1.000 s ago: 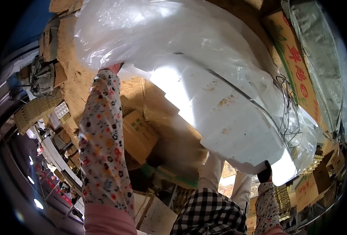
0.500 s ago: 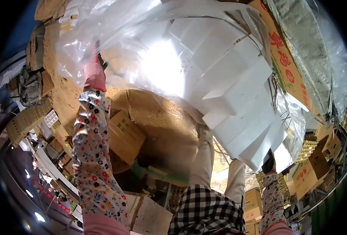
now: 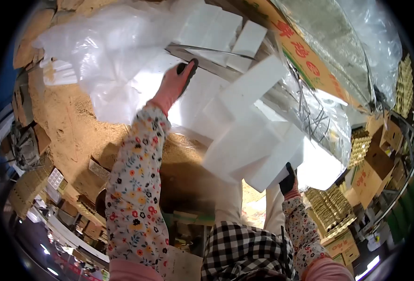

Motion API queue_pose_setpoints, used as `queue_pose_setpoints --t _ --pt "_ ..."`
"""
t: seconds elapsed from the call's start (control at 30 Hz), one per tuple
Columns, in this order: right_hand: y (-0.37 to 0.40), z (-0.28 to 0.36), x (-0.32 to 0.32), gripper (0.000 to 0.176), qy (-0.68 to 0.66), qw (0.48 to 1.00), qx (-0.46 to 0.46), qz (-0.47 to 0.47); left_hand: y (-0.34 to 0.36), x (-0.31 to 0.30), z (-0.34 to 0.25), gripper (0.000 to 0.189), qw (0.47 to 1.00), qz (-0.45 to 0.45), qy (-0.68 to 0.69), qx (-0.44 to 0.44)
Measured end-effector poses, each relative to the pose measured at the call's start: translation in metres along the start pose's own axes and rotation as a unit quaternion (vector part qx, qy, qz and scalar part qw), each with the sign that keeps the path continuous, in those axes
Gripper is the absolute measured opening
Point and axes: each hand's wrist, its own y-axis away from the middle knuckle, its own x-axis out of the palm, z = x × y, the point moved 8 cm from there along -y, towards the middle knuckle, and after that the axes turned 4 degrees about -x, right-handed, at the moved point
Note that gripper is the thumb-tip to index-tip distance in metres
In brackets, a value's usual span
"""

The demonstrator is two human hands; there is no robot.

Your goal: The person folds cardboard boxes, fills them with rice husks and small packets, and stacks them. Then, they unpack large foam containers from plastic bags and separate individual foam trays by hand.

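My left hand [image 3: 175, 86], in a pink glove with a dark palm, hovers over the white foam blocks [image 3: 244, 136] with its fingers stretched out. Nothing shows in its grasp. Just beyond its fingertips lies a dark-edged grey strip [image 3: 207, 63]. Clear plastic sheeting [image 3: 99, 51] is bunched to the left of that hand. My right hand [image 3: 289, 180], dark-gloved at the fingers, is closed on the near edge of a foam block [image 3: 275, 157]. The foam blocks are tilted and loosely stacked, and some overlap. Part of the right hand's fingers is hidden behind the foam.
A printed cardboard carton [image 3: 300, 51] and a silvery sack [image 3: 328, 42] lie at the upper right. Thin wires [image 3: 307, 107] stick out beside the foam. Stacked egg trays [image 3: 328, 210] stand at the lower right. Brown grainy material [image 3: 76, 117] spreads at left.
My left hand has moved right, away from the plastic sheeting, to over the foam. The sheeting has pulled back leftward, and the foam blocks have shifted and separated. My right hand has moved left and up.
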Motion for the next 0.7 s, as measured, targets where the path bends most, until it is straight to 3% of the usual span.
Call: queue_pose_setpoints --t 0.07,0.1,0.17,0.27,0.3,0.33,0.4,0.47,0.53,0.57,0.67,0.7 --pt "0.009 -0.005 0.017 0.044 0.023 0.998 -0.049 0.030 0.002 0.035 0.041 0.048 0.983 -0.014 0.163 0.084" --pt "-0.001 -0.021 0.002 0.042 -0.020 0.999 -0.037 0.026 0.012 0.062 0.073 0.052 0.987 0.020 0.157 -0.025" --pt "-0.007 -0.028 -0.011 0.038 -0.030 0.998 -0.057 0.023 0.045 0.108 0.118 0.062 0.926 0.006 0.293 -0.237" --pt "0.031 -0.012 -0.024 0.033 -0.060 0.998 0.008 0.023 0.088 0.134 0.118 0.060 0.915 0.048 0.345 -0.203" --pt "0.059 0.003 -0.021 0.035 -0.026 0.999 0.023 0.022 0.108 0.140 0.113 0.058 0.933 0.048 0.325 -0.151" --pt "0.068 0.008 -0.062 0.044 -0.004 0.999 0.047 0.010 0.132 0.143 0.108 0.056 0.947 0.033 0.304 -0.097" --pt "0.114 0.030 -0.047 0.061 -0.037 0.978 0.106 0.174 0.195 0.140 0.071 0.062 0.962 0.033 0.271 -0.014" --pt "0.131 0.069 -0.086 0.061 0.051 0.979 0.038 0.191 0.260 0.142 0.045 0.074 0.958 0.043 0.281 0.034" --pt "0.162 0.099 -0.077 0.059 0.050 0.969 0.063 0.234 0.335 0.130 0.028 0.090 0.949 0.008 0.315 0.027" --pt "0.195 0.113 -0.056 0.057 0.084 0.970 0.078 0.213 0.376 0.126 0.029 0.094 0.967 -0.085 0.237 0.037" --pt "0.259 0.139 -0.005 0.056 0.214 0.947 0.082 0.223 0.490 0.130 0.051 0.095 0.961 -0.175 0.194 0.087" --pt "0.268 0.140 0.011 0.056 0.270 0.926 0.064 0.257 0.536 0.127 0.051 0.100 0.957 -0.161 0.240 0.042"
